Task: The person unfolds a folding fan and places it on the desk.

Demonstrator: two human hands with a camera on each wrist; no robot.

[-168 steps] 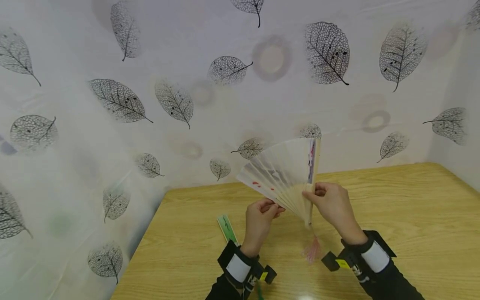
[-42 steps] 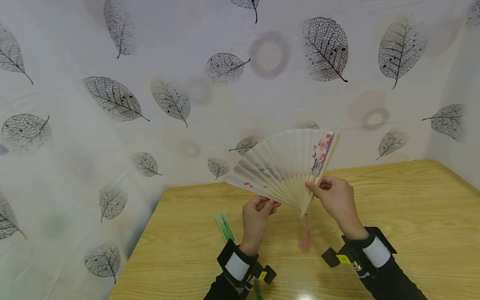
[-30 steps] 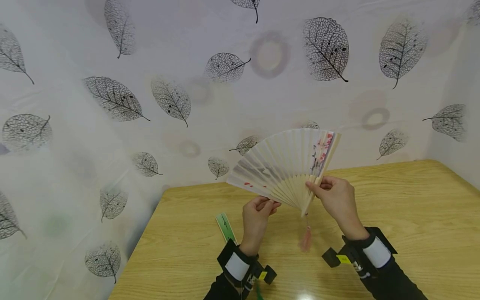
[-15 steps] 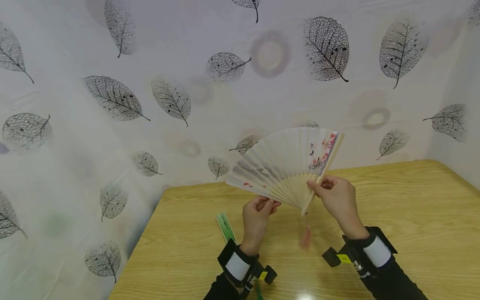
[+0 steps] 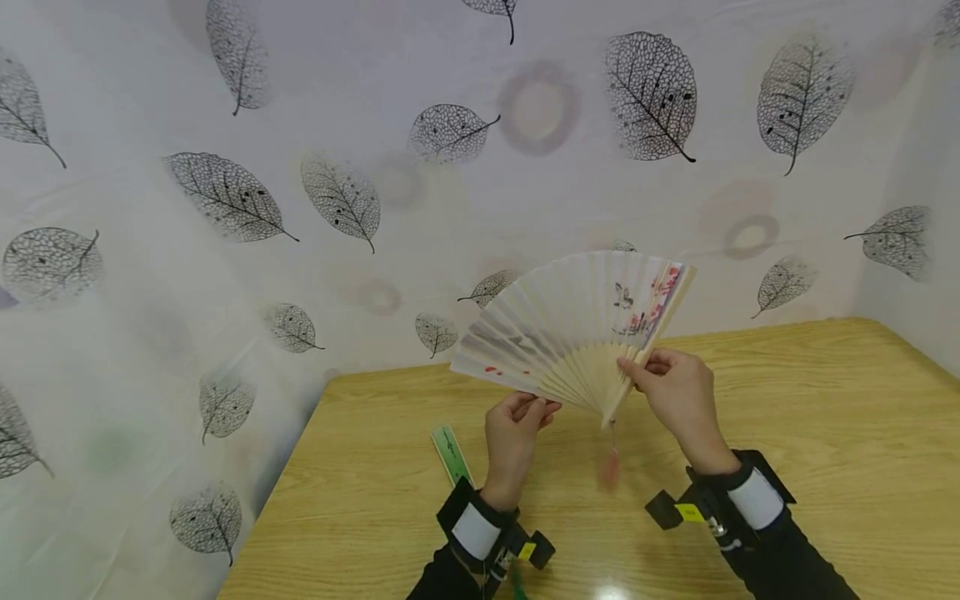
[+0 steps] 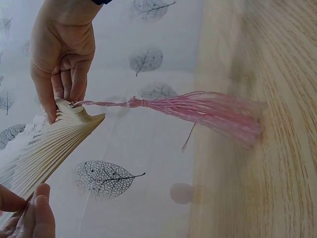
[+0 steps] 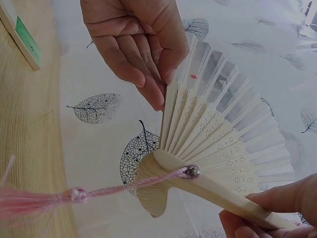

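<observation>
A folding fan (image 5: 570, 317) with pale ribs and a white printed leaf is spread wide above the table. Red blossoms and dark marks show near its right side. My left hand (image 5: 513, 437) pinches the left outer rib between thumb and fingers. On the other side my right hand (image 5: 675, 400) grips the right outer guard, thumb in front. From the pivot hangs a pink tassel (image 6: 208, 114), seen large in the left wrist view. The right wrist view shows the carved ribs (image 7: 213, 134) fanned out between both hands.
On the wooden table (image 5: 810, 417), a green and cream strip-shaped thing (image 5: 452, 454) lies partly behind the left wrist. A bit of green tassel (image 5: 517, 581) shows below that wrist. Behind the table hangs a white sheet (image 5: 465, 50) printed with leaves.
The fan has spread wider as my right hand moved slightly right and up; more of the blossom print shows. My left hand has stayed nearly in place. The tassel has risen a little.
</observation>
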